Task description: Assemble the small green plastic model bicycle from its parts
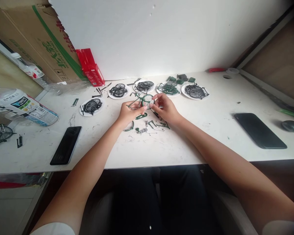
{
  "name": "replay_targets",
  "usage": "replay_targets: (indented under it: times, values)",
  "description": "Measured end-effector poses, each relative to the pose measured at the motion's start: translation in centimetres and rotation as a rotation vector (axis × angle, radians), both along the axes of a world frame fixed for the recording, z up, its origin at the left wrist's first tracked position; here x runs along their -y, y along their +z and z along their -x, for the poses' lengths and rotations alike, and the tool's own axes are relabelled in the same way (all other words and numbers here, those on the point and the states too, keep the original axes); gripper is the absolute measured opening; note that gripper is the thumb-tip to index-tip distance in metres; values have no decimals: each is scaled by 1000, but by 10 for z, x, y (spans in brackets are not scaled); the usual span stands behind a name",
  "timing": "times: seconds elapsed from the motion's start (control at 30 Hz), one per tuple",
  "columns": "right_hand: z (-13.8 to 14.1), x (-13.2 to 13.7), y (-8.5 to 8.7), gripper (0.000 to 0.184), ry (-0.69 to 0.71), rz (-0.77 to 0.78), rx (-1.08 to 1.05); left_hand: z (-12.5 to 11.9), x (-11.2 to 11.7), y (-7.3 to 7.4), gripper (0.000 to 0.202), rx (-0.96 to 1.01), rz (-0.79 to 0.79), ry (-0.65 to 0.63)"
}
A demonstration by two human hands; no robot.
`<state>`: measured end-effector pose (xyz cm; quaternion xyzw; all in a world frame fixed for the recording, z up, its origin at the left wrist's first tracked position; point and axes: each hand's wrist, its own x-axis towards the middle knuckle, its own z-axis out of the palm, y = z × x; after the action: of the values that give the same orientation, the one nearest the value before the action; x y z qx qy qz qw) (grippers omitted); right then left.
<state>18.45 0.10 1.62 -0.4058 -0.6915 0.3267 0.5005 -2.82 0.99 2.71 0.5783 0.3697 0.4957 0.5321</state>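
A green miniature bicycle [137, 99] with a spoked wheel is held up just above the table between both hands. My left hand [130, 111] is closed on its frame, the thumb reaching toward the wheel. My right hand [167, 108] pinches at the wheel's side near the hub; any tiny part between those fingertips is too small to make out. Under the hands lie loose green parts: a chain guard [141, 116], a curved mudguard [130, 126] partly hidden by the left wrist, and a small piece with a green end [141, 130].
Behind the hands, several white plates hold wheels and frames, including a plate of green parts [168, 94]. Left are a phone [66, 145], a large bottle [26, 106] and a red box [90, 68]. A dark slab [259, 130] and a mouse [292, 126] lie right.
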Motion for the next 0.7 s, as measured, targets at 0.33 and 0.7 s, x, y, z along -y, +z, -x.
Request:
replay_targets:
  times: [0.33,0.7]
  values:
    - [0,3,2,58,-49,64,18,1,1,2,50,-31,-6,4]
    - [0,7,5,52,-58,84,25,1,-1,0,47,-32,-14,23]
